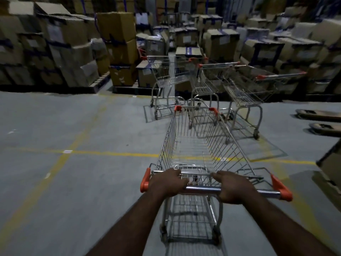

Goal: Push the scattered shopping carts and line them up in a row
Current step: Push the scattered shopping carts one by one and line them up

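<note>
A wire shopping cart (201,143) with orange corner caps stands right in front of me, its basket pointing away. My left hand (167,182) grips the left part of its metal handle bar (203,189). My right hand (234,187) grips the same bar further right. Beyond the cart's nose stand three more carts side by side: a left cart (166,74), a middle cart (208,80) and a right cart (247,87). My cart's front end is close to the middle one.
Stacked cardboard boxes on pallets (70,48) line the far side and the right. Two pallet-jack forks (319,115) lie on the floor at the right. A box edge (330,163) juts in at the right. Yellow floor lines (103,153) cross the grey concrete to my left.
</note>
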Demonstrator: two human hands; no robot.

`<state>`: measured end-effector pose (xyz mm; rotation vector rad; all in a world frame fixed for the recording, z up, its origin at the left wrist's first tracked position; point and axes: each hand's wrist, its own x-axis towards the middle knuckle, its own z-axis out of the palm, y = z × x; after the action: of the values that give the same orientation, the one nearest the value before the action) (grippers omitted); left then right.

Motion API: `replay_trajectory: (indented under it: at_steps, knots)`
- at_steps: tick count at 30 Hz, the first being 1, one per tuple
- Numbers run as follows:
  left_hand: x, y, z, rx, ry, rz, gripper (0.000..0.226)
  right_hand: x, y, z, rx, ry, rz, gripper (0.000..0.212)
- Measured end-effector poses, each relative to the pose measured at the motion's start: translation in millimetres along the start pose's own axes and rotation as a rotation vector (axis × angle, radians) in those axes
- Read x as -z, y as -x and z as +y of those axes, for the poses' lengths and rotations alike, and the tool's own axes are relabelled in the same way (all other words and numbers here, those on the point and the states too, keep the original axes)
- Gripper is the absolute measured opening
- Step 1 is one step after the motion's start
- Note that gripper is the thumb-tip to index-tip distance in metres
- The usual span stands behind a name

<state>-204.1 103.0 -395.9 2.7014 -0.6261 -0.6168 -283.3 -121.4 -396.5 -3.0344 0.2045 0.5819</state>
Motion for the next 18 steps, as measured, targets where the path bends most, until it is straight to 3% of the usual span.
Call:
replay_trajectory:
  at_steps: [18]
  knots:
    - [128, -218, -103, 0.174, 0.042, 0.111, 0.064, 123, -293, -41, 0.191, 0.038, 0.009, 0.089]
